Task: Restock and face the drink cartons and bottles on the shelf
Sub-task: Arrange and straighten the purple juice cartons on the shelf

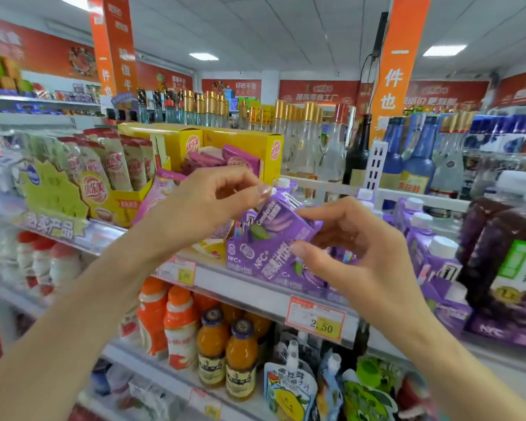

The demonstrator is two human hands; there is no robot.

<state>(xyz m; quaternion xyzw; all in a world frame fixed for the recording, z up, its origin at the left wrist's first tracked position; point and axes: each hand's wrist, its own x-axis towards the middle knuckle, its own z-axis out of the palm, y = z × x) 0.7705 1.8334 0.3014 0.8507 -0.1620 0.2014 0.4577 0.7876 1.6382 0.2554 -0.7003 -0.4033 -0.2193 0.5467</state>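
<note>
Rightward from tilted carton (281, 235), dark juice bottles (495, 235)

A white tiled ceiling (286, 31) carries bright panel lights (203, 56). Two orange banners (398, 65) hang from it, and red signage (318, 91) lines the walls beneath.

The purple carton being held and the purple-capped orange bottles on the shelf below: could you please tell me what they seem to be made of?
The purple carton looks like coated paperboard with a slight sheen: flat printed faces meeting in crisp folded edges. The orange bottles look like clear plastic, possibly glass: the orange drink shows through the glossy wall.
</note>
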